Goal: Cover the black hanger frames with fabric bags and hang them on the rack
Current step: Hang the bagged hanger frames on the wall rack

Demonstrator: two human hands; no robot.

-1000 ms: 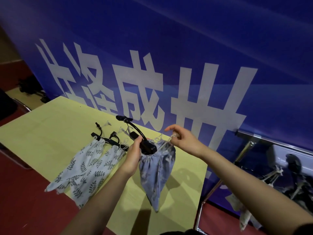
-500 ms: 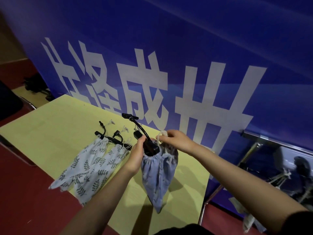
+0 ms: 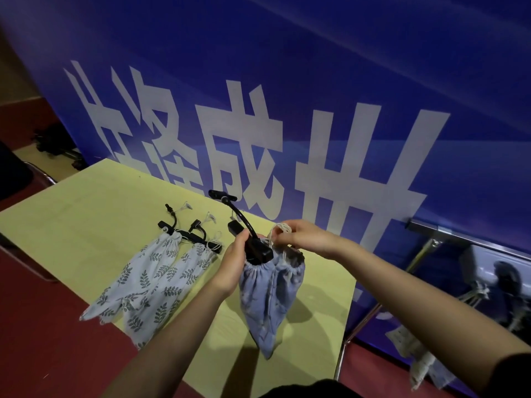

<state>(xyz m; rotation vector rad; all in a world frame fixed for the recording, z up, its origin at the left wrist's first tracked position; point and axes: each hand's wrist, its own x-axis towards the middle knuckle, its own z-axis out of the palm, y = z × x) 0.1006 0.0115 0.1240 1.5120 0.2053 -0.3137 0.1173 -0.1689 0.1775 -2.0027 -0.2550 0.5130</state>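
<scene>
A black hanger frame [image 3: 253,245] with a curved hook is held above the yellow-green table [image 3: 71,225]. My left hand [image 3: 234,262] grips its left end. A blue-grey fabric bag [image 3: 270,297] hangs from the frame, gathered at its mouth. My right hand [image 3: 304,238] pinches the bag's white drawstring [image 3: 280,229] just right of the hook. Two more covered hangers lie flat on the table to the left, in leaf-print bags [image 3: 149,280].
A blue banner [image 3: 316,96] with large white characters stands right behind the table. A metal rack bar [image 3: 459,238] runs at the right, with more bagged hangers [image 3: 425,360] hanging below it. Red floor surrounds the table. A dark stand sits at far left.
My right hand came in from the bag's right edge to the hook and took the drawstring, and the bag's mouth is now gathered tighter. My left hand kept its grip.
</scene>
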